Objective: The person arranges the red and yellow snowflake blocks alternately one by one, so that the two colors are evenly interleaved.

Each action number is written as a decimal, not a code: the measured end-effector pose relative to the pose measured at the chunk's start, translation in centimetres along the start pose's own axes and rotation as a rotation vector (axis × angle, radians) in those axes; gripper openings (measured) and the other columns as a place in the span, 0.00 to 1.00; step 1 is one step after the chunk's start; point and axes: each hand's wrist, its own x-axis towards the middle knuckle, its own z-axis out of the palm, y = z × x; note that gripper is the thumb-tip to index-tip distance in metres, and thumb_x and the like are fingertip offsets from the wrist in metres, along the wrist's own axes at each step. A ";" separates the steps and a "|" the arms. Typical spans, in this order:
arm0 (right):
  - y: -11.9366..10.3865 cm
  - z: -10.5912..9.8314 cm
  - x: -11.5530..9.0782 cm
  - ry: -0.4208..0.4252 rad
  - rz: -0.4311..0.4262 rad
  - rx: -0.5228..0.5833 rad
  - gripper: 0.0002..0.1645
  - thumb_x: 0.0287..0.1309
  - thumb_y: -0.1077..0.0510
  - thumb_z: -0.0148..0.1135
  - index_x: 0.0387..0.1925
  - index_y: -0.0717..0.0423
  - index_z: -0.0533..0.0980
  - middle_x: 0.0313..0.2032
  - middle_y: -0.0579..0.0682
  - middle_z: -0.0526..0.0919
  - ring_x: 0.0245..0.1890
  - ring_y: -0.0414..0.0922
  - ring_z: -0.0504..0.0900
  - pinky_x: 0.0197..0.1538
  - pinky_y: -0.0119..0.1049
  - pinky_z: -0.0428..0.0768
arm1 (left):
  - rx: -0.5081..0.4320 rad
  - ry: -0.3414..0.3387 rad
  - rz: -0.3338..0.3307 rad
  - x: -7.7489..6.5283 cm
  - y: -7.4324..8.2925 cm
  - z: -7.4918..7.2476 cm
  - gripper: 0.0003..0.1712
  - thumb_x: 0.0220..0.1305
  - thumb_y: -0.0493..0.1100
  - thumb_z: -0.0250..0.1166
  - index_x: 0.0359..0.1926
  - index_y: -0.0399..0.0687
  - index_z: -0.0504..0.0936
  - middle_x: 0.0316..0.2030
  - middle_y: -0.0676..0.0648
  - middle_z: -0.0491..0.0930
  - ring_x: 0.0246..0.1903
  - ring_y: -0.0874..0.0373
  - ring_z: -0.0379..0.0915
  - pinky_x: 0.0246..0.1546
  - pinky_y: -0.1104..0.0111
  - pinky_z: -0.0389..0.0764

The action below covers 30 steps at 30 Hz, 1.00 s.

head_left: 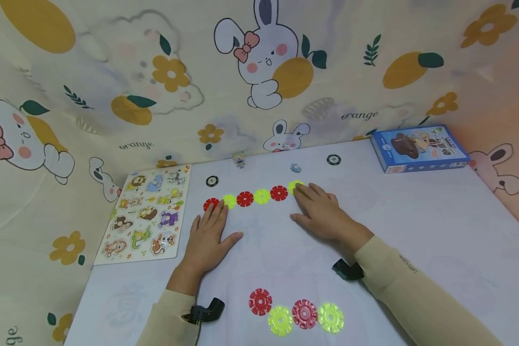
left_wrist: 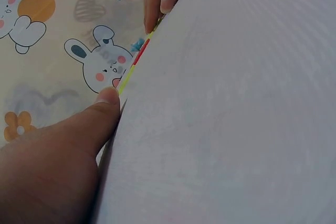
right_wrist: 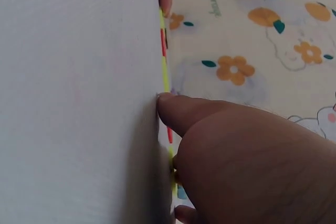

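On a white table (head_left: 251, 254), nearest the viewer, a short row of four notched discs (head_left: 299, 313) alternates red and yellow-green, set in a slight zigzag with rims close together. To either side come beige sleeves (head_left: 415, 288), each with a black wrist device (head_left: 205, 311) beside the cuff.

Beyond them, two bare hands lie palm down at opposite ends of a longer row of six discs (head_left: 258, 193), also alternating red and yellow-green. The left hand (head_left: 208, 245) is spread, thumb out wide, straight fingertips over the leftmost red disc and reaching the yellow-green one beside it. The right hand (head_left: 324, 214) rests its extended fingers over the rightmost yellow-green disc, thumb held apart. Neither hand grasps anything.

Left of the row lies an animal picture board (head_left: 149, 198). Past the row are two black-and-white discs (head_left: 334, 154), a small figurine (head_left: 239, 159) and a tiny blue figure (head_left: 296, 167). A blue box (head_left: 420, 148) lies at far right, before a rabbit-and-orange patterned cloth (head_left: 233, 101).
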 end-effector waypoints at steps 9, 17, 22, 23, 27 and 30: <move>0.1 -0.2 0.1 -0.020 -0.010 -0.008 0.50 0.58 0.31 0.56 0.74 0.50 0.54 0.73 0.50 0.49 0.71 0.57 0.43 0.61 0.61 0.53 | 0.006 0.011 -0.005 0.0 0.0 0.0 0.51 0.59 0.77 0.46 0.75 0.53 0.52 0.74 0.51 0.46 0.72 0.51 0.34 0.66 0.44 0.39; 0.2 0.0 -0.1 0.021 -0.018 0.070 0.50 0.56 0.28 0.54 0.73 0.47 0.56 0.72 0.49 0.52 0.71 0.56 0.44 0.61 0.63 0.51 | 0.014 0.011 -0.004 0.0 0.1 0.0 0.51 0.59 0.77 0.46 0.75 0.53 0.52 0.74 0.52 0.46 0.72 0.51 0.34 0.66 0.45 0.40; 0.1 0.0 -0.6 0.031 -0.014 0.131 0.49 0.56 0.28 0.54 0.73 0.45 0.57 0.72 0.48 0.53 0.71 0.55 0.44 0.62 0.62 0.51 | 0.009 0.009 -0.005 -0.1 0.2 -0.1 0.51 0.59 0.77 0.46 0.75 0.53 0.53 0.74 0.51 0.46 0.72 0.51 0.34 0.66 0.45 0.40; 0.1 0.1 -0.7 0.028 -0.014 0.129 0.49 0.56 0.28 0.54 0.72 0.45 0.58 0.72 0.47 0.53 0.71 0.54 0.44 0.62 0.62 0.51 | 0.009 0.009 -0.006 -0.1 0.1 -0.2 0.51 0.59 0.77 0.46 0.75 0.53 0.53 0.74 0.51 0.46 0.72 0.51 0.34 0.66 0.45 0.39; 0.0 0.2 -1.1 0.021 -0.021 0.110 0.49 0.55 0.29 0.56 0.72 0.46 0.59 0.73 0.48 0.52 0.71 0.55 0.43 0.62 0.62 0.51 | 0.006 0.009 -0.008 -0.1 0.1 -0.2 0.52 0.59 0.77 0.46 0.75 0.53 0.53 0.74 0.51 0.46 0.72 0.51 0.34 0.66 0.45 0.39; -0.1 0.2 -1.3 0.026 -0.027 0.110 0.48 0.55 0.29 0.57 0.72 0.45 0.59 0.73 0.48 0.52 0.71 0.55 0.44 0.62 0.62 0.51 | 0.003 0.007 -0.006 -0.1 0.1 -0.1 0.52 0.59 0.77 0.46 0.75 0.53 0.53 0.74 0.51 0.46 0.72 0.51 0.33 0.66 0.44 0.39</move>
